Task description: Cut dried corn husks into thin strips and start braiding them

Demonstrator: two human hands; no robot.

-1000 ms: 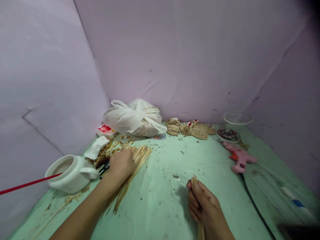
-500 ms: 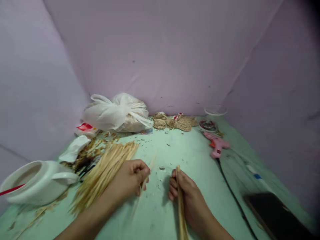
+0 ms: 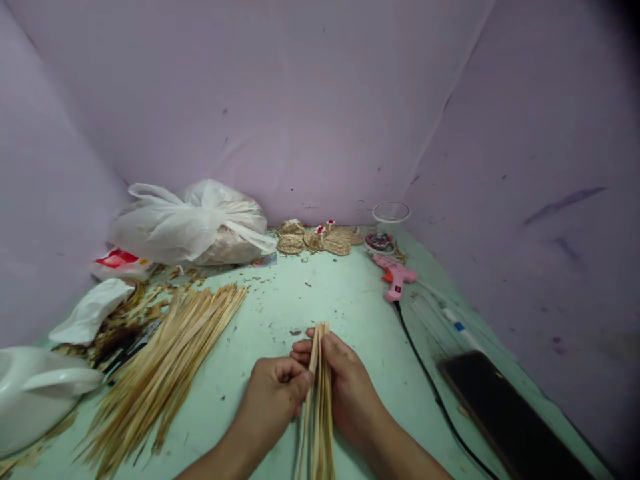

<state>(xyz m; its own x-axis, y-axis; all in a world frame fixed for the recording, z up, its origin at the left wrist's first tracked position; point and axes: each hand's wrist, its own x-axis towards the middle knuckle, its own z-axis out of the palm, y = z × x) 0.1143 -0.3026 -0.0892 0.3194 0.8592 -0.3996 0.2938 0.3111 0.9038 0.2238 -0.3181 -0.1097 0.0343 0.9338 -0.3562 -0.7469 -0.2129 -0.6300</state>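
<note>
A small bundle of pale dry straw strips (image 3: 324, 413) stands out from my right hand (image 3: 350, 380), which grips it near its top end between thumb and fingers. My left hand (image 3: 280, 393) pinches a strip at the bundle's left side, close to the right fingers. The strips run down past the lower edge of the view. Left of my hands, a larger pile of straw strips (image 3: 170, 367) lies spread on the green table (image 3: 280, 307).
Left: white pot (image 3: 35, 400), white cloth (image 3: 93, 310), brown scraps. Back: tied plastic bag (image 3: 200, 223), woven straw pieces (image 3: 335, 240), small round container (image 3: 380, 242). Right: pink glue gun (image 3: 397, 275) with black cord (image 3: 425, 367), phone (image 3: 505, 407).
My left hand has come away from the straw pile with a strip and now meets the bundle in my right hand. The view has turned to the right.
</note>
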